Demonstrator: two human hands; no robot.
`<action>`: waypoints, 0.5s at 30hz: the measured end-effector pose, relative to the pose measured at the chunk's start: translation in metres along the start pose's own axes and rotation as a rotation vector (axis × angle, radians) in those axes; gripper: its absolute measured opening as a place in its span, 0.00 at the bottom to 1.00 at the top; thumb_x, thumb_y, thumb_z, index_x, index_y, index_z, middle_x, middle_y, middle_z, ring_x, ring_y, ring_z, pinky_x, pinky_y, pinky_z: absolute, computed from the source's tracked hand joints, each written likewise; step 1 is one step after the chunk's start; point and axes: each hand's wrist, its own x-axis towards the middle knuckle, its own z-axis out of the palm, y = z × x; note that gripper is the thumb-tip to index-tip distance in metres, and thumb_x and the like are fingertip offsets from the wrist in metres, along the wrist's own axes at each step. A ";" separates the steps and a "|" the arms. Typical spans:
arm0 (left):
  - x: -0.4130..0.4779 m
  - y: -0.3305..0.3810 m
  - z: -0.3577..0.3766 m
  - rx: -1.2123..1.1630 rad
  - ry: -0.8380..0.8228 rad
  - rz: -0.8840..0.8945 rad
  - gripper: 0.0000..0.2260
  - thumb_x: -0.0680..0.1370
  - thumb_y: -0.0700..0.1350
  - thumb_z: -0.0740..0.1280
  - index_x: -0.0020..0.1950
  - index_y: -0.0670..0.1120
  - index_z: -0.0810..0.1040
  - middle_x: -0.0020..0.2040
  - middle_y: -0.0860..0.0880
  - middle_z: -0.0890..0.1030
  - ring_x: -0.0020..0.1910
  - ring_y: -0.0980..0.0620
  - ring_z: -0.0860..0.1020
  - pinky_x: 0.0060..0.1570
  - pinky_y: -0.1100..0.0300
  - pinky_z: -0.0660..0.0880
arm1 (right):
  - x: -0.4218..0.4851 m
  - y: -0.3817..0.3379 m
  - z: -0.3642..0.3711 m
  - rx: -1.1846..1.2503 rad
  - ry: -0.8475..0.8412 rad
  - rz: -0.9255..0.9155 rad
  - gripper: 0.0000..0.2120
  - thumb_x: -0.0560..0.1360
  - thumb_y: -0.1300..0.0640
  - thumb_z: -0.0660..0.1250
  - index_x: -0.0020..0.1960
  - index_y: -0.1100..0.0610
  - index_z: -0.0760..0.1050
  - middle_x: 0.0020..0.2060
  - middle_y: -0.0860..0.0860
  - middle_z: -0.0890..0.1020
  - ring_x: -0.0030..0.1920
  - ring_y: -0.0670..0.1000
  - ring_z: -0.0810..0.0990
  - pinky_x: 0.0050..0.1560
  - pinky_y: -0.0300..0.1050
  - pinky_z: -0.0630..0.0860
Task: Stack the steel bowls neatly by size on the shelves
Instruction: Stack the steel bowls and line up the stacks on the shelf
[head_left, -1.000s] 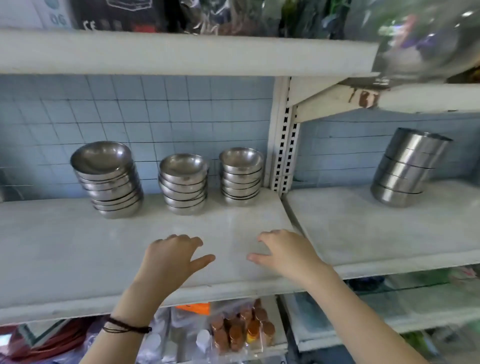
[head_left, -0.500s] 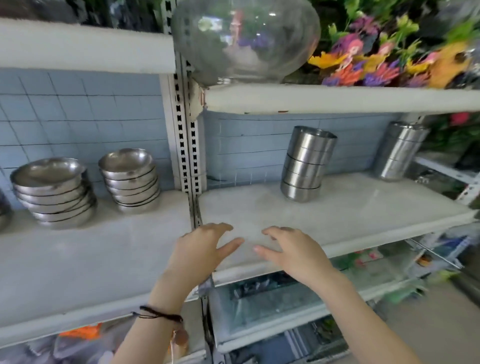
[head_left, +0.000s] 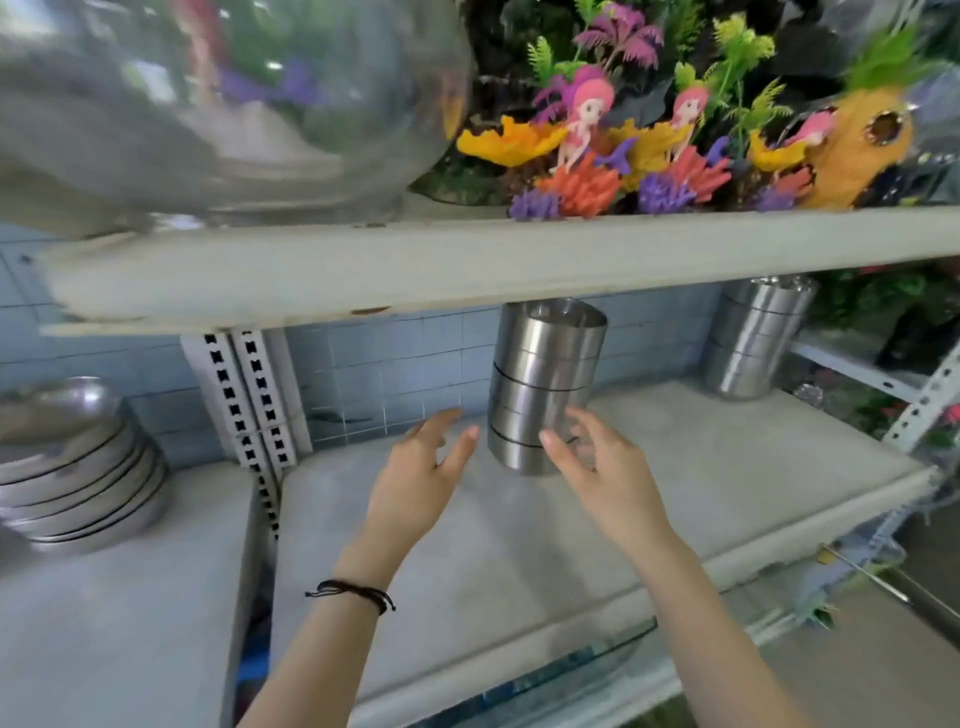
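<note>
Fingers, left hand (head_left: 415, 467): released, straight and spread, grasping nothing, just left of the near stack (head_left: 545, 374).
Fingers, right hand (head_left: 602, 467): released, loosely spread, empty, in front of the near stack's lower right side; whether they touch it cannot be told.
Near stack: steel bowls nested into an upright column on the shelf (head_left: 727, 467), between the two hands.
Far stack (head_left: 753, 338): similar column, well right of the near stack and further back.
Shallow stack (head_left: 78, 467): wider bowls, well left of the near stack, beyond the slotted post (head_left: 244, 405).
Step in hand: judged as the reach to take the near stack from both sides.
Next move calls for: both palms closing evenly low on the column, so that the nested bowls lift without tilting or sliding.
Counts: two hands; three bowl stacks; the near stack's seams suggest about five bowls, the exact number unclear.
Above the near stack: one upper shelf (head_left: 467, 260), one glass globe (head_left: 234, 104), three mermaid figures (head_left: 587, 109), one pineapple house (head_left: 857, 145).
Left wrist: one cord bracelet (head_left: 353, 592).
</note>
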 end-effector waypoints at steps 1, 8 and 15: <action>0.012 0.001 0.007 -0.020 0.013 -0.011 0.21 0.79 0.59 0.59 0.71 0.54 0.70 0.64 0.52 0.76 0.62 0.57 0.73 0.56 0.59 0.70 | 0.014 0.010 -0.003 -0.018 -0.002 0.011 0.27 0.77 0.40 0.64 0.71 0.52 0.70 0.62 0.53 0.79 0.60 0.53 0.79 0.60 0.50 0.74; 0.065 0.003 0.072 -0.145 0.104 -0.101 0.31 0.78 0.64 0.58 0.78 0.58 0.53 0.76 0.54 0.61 0.75 0.52 0.60 0.66 0.58 0.60 | 0.085 0.071 -0.003 0.001 -0.054 -0.009 0.36 0.77 0.40 0.64 0.78 0.54 0.58 0.74 0.53 0.68 0.70 0.54 0.71 0.68 0.50 0.69; 0.079 0.001 0.119 -0.423 0.206 -0.099 0.40 0.71 0.70 0.60 0.78 0.58 0.50 0.77 0.58 0.60 0.75 0.58 0.59 0.74 0.49 0.59 | 0.110 0.104 0.022 0.349 -0.158 -0.092 0.42 0.69 0.33 0.64 0.78 0.48 0.55 0.73 0.46 0.68 0.71 0.47 0.69 0.70 0.54 0.70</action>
